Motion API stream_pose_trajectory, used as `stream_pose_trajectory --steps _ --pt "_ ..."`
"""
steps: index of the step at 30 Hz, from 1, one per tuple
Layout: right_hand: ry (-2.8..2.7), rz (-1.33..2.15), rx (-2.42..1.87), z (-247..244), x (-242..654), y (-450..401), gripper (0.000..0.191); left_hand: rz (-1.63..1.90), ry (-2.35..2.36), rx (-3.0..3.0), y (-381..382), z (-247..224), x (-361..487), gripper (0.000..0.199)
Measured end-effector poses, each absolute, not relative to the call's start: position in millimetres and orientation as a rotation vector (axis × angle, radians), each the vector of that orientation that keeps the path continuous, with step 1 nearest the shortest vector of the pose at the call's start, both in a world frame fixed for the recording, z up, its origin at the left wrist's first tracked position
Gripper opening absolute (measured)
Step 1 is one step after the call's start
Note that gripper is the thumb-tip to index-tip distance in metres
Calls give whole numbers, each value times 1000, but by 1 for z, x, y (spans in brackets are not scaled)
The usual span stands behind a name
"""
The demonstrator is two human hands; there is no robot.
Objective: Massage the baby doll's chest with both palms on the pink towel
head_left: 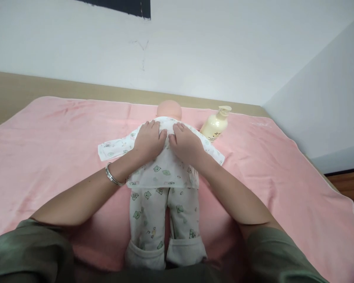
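Observation:
A baby doll (169, 109) lies stretched out with its bald head toward the wall; its face does not show. It wears a white patterned top (165, 173) with both sleeves spread sideways and matching trousers (149, 212) with folded cuffs. My left hand (150, 140) rests flat on the upper left of the top, fingers extended and thumb pointing inward. Mirroring it, my right hand (186, 143) lies on the upper right, its fingers also extended. Both palms face down on the cloth, and neither hand grips anything.
Beyond my right hand a cream pump bottle (214, 125) leans on the pink blanket (283, 169), close to the doll's right-side sleeve. The blanket covers a wooden surface (47, 82) that meets a white wall (200, 51) at the back. Another wall stands at right.

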State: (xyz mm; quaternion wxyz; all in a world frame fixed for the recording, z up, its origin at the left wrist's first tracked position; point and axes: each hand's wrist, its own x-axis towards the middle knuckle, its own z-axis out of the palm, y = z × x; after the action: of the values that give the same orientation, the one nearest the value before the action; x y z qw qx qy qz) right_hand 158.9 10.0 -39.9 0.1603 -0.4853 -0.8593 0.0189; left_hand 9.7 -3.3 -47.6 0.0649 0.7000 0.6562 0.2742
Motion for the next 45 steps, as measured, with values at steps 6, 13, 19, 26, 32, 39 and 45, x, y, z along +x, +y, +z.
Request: stream_pose_trajectory --steps 6,13,19,26,32,39,45 --pt "-2392 199 -1383 -44 165 37 51 746 1793 2395 -18 -48 14 34" --pt "-2417 -71 -1337 -45 153 -11 52 994 1884 2031 10 -60 4 29" --pt "-2428 45 -1279 -52 155 5 56 1152 1922 1932 6 -76 12 53" --pt "-2361 237 -1301 -57 158 31 65 1119 1931 1917 8 -75 10 57" --pt "-2459 190 -1269 -54 162 35 64 987 1949 1980 -2 -65 15 55" --pt "-2602 18 -1244 -41 167 31 59 734 1918 2176 -12 -47 17 46" --pt "-2561 -326 -1258 -42 155 -6 51 632 1955 2123 6 -37 3 35"
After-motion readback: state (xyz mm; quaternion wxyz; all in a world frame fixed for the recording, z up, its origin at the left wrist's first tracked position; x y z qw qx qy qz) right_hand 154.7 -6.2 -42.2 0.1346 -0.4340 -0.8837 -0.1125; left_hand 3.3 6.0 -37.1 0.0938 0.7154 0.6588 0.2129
